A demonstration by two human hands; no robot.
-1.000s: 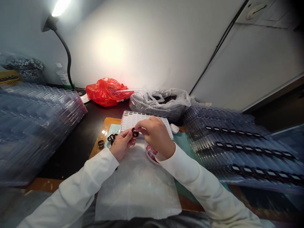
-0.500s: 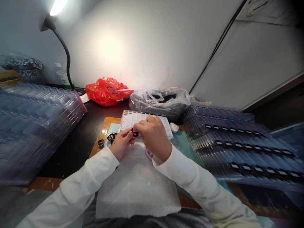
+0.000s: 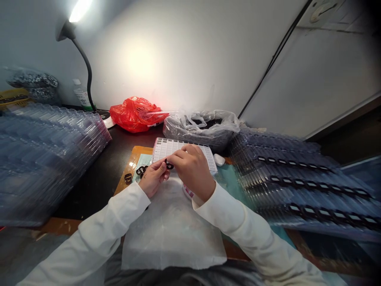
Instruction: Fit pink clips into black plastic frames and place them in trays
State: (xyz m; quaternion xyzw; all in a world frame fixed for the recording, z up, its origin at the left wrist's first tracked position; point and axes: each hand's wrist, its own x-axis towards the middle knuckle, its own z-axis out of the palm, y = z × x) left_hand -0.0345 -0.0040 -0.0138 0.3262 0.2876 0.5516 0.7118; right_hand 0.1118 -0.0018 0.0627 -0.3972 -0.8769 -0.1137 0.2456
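Between my hands is a small black buckle-like piece (image 3: 169,164) with openings in it. My left hand (image 3: 151,180) pinches its left side with thumb and fingers. From above, my right hand (image 3: 193,169) closes its fingertips on the same piece; whether a smaller part sits in them is hidden. More black pieces (image 3: 141,171) lie just left of my left hand, and a single one (image 3: 128,178) rests farther left. Behind the hands stands a white gridded tray (image 3: 162,147) with dark bits in some cells. A pink and white object (image 3: 187,191) is partly covered by my right wrist.
A translucent sheet (image 3: 175,234) spreads below my forearms. Stacked clear plastic trays stand left (image 3: 53,159) and right (image 3: 268,198), the right ones with rows of black pieces. Behind are a red bag (image 3: 135,115), a clear bag (image 3: 196,133), a lamp (image 3: 86,67) and a white case (image 3: 219,159).
The whole view has shifted slightly, moving the scene a little to the right. Both hands keep their grip on the black piece, which appears slightly turned.
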